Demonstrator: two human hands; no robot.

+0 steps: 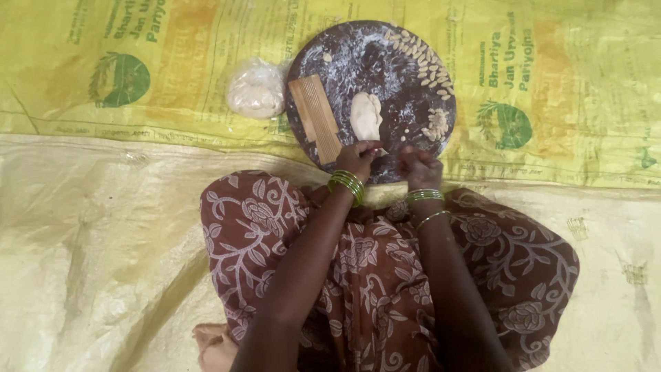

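Hands (389,164) just below dough lump (366,116)

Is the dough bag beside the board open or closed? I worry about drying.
Cannot tell. The clear bag is wrapped around the dough lump beside the round board; its mouth isn't visible.

one round board (413,48), one ridged wooden block (315,117), two dough lumps (365,115)

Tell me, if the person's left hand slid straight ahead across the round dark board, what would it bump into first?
Most likely the pale lump of dough. The left hand sits at the near edge of the round dark floured board, fingers aimed up the board, with the lump just beyond them. The ridged wooden strip lies off to its left.
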